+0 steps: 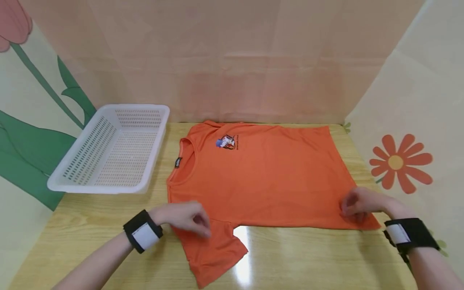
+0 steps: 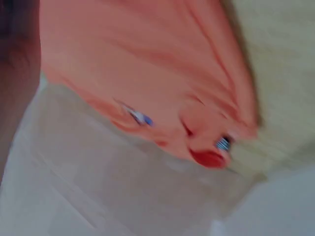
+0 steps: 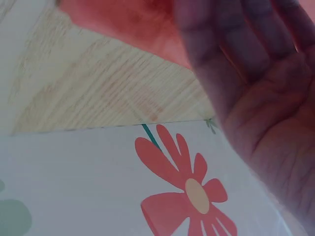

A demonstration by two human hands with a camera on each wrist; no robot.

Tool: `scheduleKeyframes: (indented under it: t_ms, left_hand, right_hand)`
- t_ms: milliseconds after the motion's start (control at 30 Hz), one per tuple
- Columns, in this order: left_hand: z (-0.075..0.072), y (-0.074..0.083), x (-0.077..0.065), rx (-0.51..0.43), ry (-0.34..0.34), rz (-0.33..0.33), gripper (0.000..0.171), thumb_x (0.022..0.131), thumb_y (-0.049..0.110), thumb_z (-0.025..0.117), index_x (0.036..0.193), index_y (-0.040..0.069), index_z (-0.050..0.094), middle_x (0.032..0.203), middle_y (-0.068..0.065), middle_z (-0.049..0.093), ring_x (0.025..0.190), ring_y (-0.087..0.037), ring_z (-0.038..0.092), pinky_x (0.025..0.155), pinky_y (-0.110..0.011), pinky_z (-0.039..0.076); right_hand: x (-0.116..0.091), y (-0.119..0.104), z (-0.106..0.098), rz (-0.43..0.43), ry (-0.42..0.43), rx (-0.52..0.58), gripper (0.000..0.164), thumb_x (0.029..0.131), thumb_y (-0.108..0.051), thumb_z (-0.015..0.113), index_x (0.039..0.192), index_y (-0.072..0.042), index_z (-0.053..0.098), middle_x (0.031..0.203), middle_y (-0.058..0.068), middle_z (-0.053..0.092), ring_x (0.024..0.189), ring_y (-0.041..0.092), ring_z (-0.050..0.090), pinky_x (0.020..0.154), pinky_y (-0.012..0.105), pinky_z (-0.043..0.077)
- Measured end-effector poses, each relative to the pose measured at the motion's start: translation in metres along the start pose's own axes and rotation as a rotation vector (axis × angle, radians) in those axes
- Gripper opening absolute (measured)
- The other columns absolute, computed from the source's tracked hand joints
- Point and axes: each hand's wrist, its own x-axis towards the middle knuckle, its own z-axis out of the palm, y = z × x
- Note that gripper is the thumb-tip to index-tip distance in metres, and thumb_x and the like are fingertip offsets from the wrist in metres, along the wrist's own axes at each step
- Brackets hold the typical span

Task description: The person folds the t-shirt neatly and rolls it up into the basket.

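An orange T-shirt (image 1: 268,173) lies spread flat on the table, neckline to the left and hem to the right. A small printed logo (image 1: 226,142) marks its chest, and a dark label (image 1: 178,162) shows inside the neck. My left hand (image 1: 185,219) is over the near shoulder and sleeve, fingers loosely bent with nothing between them. Over the near hem corner, my right hand (image 1: 362,203) has its bent fingertips right at the cloth. The right wrist view shows its fingers (image 3: 231,44) reaching over the orange fabric. The left wrist view is blurred.
A white plastic basket (image 1: 108,149) with slotted walls stands at the back left, beside the shirt's neck. The wooden table (image 1: 290,257) ends against a peach backdrop (image 1: 253,60). A flower-printed sheet (image 1: 417,100) borders the right side. Both wrists wear black straps.
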Motion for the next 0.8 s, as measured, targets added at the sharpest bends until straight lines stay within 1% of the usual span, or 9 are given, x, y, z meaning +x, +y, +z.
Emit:
scheduleKeyframes:
  t_ms: [67,133,200,233,333,467,600,733,800]
  left_hand:
    - [-0.01,-0.015,0.001,0.218,0.257,-0.009,0.017,0.102,0.019,0.069,0.108,0.007,0.079,0.1,-0.006,0.079,0.087,-0.007,0.068,0.079,-0.026,0.058]
    - [-0.017,-0.031,0.004,0.374,0.486,-0.087,0.02,0.102,0.016,0.068,0.118,0.005,0.074,0.116,-0.012,0.075,0.108,-0.023,0.07,0.096,-0.039,0.058]
    - [-0.022,-0.048,0.006,0.439,0.628,-0.162,0.033,0.101,0.014,0.069,0.13,0.0,0.067,0.133,-0.023,0.065,0.128,-0.041,0.061,0.111,-0.054,0.049]
    - [-0.024,-0.055,0.006,0.434,0.652,-0.203,0.041,0.101,0.016,0.069,0.137,-0.001,0.062,0.143,-0.028,0.058,0.136,-0.048,0.053,0.116,-0.061,0.043]
    - [-0.027,-0.068,0.008,0.333,0.591,-0.343,0.07,0.103,0.033,0.066,0.159,0.002,0.039,0.167,-0.034,0.025,0.157,-0.057,0.021,0.125,-0.073,0.019]
    - [-0.026,-0.072,0.006,0.229,0.432,-0.548,0.1,0.097,0.061,0.063,0.17,0.016,0.012,0.174,-0.03,-0.015,0.161,-0.053,-0.016,0.124,-0.078,-0.003]
    - [-0.021,-0.074,0.003,0.253,0.387,-0.674,0.118,0.087,0.082,0.058,0.17,0.018,0.004,0.172,-0.033,-0.019,0.161,-0.055,-0.015,0.124,-0.079,-0.003]
    - [-0.021,-0.068,-0.003,0.312,0.327,-0.75,0.138,0.074,0.097,0.055,0.17,0.012,0.005,0.17,-0.041,-0.006,0.16,-0.06,0.001,0.125,-0.078,0.004]
    - [-0.03,-0.057,-0.006,0.315,0.33,-0.751,0.134,0.077,0.095,0.055,0.169,0.007,0.011,0.168,-0.043,0.008,0.158,-0.061,0.015,0.125,-0.077,0.009]
  right_hand:
    - [0.004,-0.001,-0.001,-0.033,0.099,-0.049,0.016,0.096,-0.023,0.077,0.096,-0.008,0.074,0.076,-0.005,0.064,0.063,0.004,0.054,0.058,0.022,0.047]
    - [0.011,-0.004,-0.001,-0.049,0.216,-0.109,0.018,0.095,-0.024,0.078,0.102,-0.008,0.075,0.083,-0.004,0.069,0.068,0.004,0.055,0.062,0.021,0.048]
    - [0.019,-0.007,0.0,-0.052,0.301,-0.149,0.023,0.094,-0.022,0.079,0.109,-0.005,0.075,0.094,0.003,0.074,0.079,0.009,0.061,0.071,0.025,0.054]
    - [0.023,-0.009,0.001,-0.046,0.333,-0.166,0.028,0.093,-0.021,0.08,0.113,-0.003,0.074,0.1,0.007,0.076,0.085,0.014,0.064,0.076,0.03,0.057]
    - [0.034,-0.012,0.005,-0.027,0.381,-0.206,0.058,0.087,-0.027,0.086,0.133,0.002,0.064,0.128,0.026,0.067,0.112,0.04,0.062,0.098,0.058,0.056]
    - [0.039,-0.013,0.01,0.021,0.276,-0.152,0.113,0.08,-0.04,0.091,0.162,0.002,0.025,0.163,0.043,0.017,0.146,0.067,0.017,0.11,0.085,0.025]
    - [0.034,-0.012,0.014,0.06,0.147,-0.06,0.131,0.078,-0.042,0.091,0.166,0.002,0.003,0.165,0.045,-0.014,0.149,0.07,-0.014,0.11,0.089,0.01]
    - [0.03,-0.014,0.016,0.077,0.096,-0.059,0.132,0.077,-0.042,0.091,0.166,0.0,0.002,0.164,0.044,-0.018,0.149,0.069,-0.017,0.11,0.089,0.008]
    - [0.029,-0.017,0.014,0.073,0.082,-0.075,0.13,0.078,-0.041,0.091,0.165,0.002,0.005,0.164,0.045,-0.014,0.149,0.07,-0.013,0.111,0.089,0.01]
